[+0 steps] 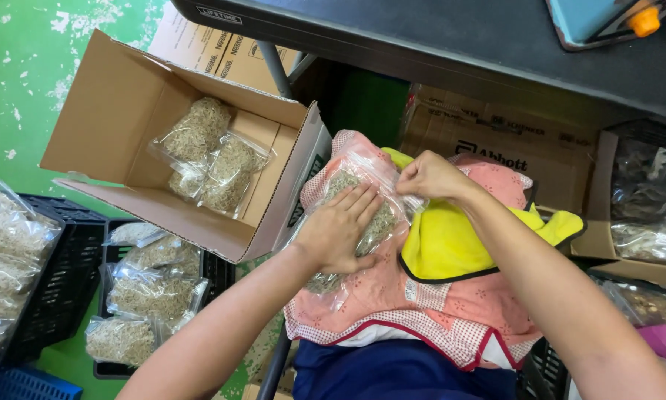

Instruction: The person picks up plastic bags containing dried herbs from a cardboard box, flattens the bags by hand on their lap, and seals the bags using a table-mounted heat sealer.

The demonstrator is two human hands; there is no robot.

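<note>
1. While my left hand (339, 231) lies flat, fingers spread, pressing down on the clear plastic bag (353, 215) of dried, stringy plant matter, my right hand (427, 176) pinches the bag's top edge between closed fingertips.
2. That bag rests on my lap, on the pink apron (422, 304), just beside the yellow cloth (451, 241).
3. I judge it light, soft and squashy; the film looks slick and crinkly, so the sealed top edge is the surest place to hold it.
4. My left palm hides most of the contents, and glare blurs the bag's upper rim.
5. More filled bags lie in the open cardboard box (118, 111) and the black crates (74, 274); whether the seal is shut, I cannot tell.
</note>
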